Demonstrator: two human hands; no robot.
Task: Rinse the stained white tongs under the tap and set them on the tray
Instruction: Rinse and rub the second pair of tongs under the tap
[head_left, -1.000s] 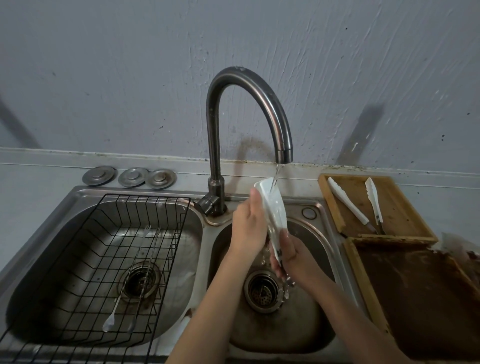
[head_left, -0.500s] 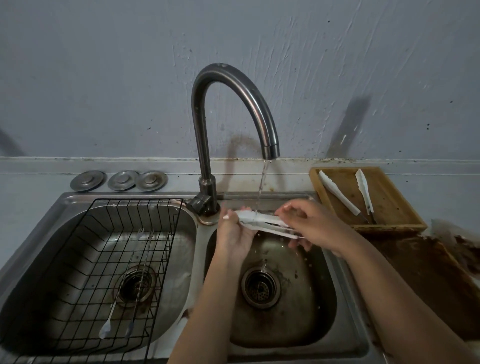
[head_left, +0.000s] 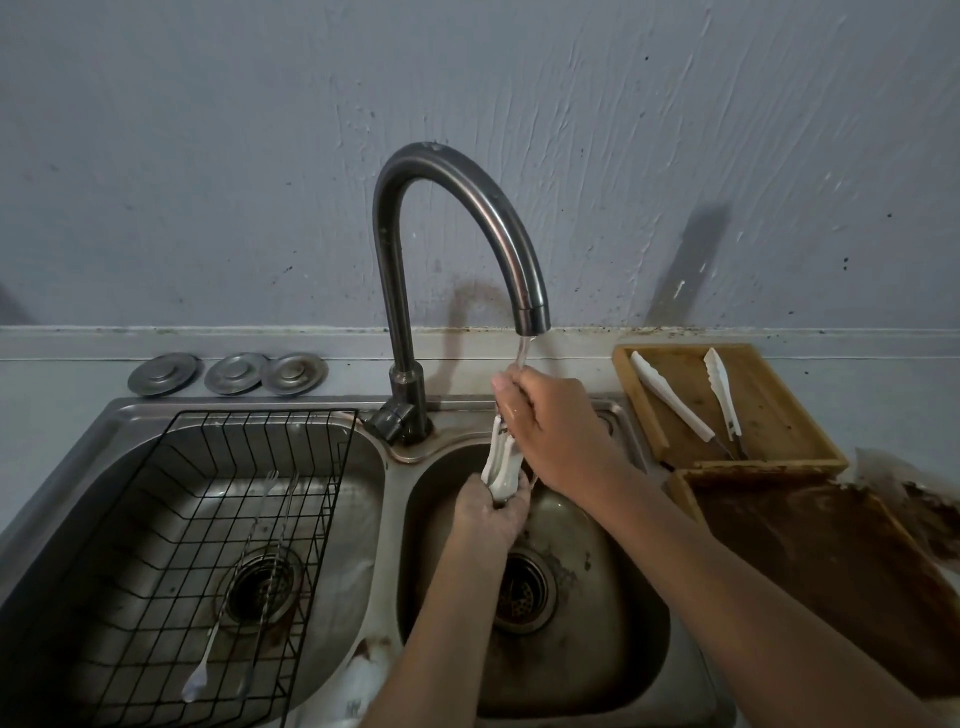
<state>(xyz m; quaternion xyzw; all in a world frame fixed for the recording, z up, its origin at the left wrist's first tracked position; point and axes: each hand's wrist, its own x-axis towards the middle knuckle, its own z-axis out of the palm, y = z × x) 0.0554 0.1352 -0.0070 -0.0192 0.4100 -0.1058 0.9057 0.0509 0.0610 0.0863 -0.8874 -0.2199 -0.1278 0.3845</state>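
Note:
White tongs (head_left: 500, 462) stand nearly upright over the right sink basin (head_left: 613, 613), under the running water from the dark curved tap (head_left: 457, 218). My left hand (head_left: 491, 514) grips their lower end. My right hand (head_left: 550, 431) is wrapped round their upper end, right below the spout, and hides that part. A wooden tray (head_left: 769, 415) sits on the counter to the right; two other white tongs (head_left: 670, 397) lie in it.
The left basin holds a black wire rack (head_left: 218, 519) with long thin utensils (head_left: 208, 670) in it. Three metal sink plugs (head_left: 228, 371) lie behind it. A second, brown-stained tray (head_left: 831, 571) sits in front of the wooden tray.
The tongs went from lying level under the stream to standing nearly upright. My right hand rose to their top end and my left hand dropped to their bottom end.

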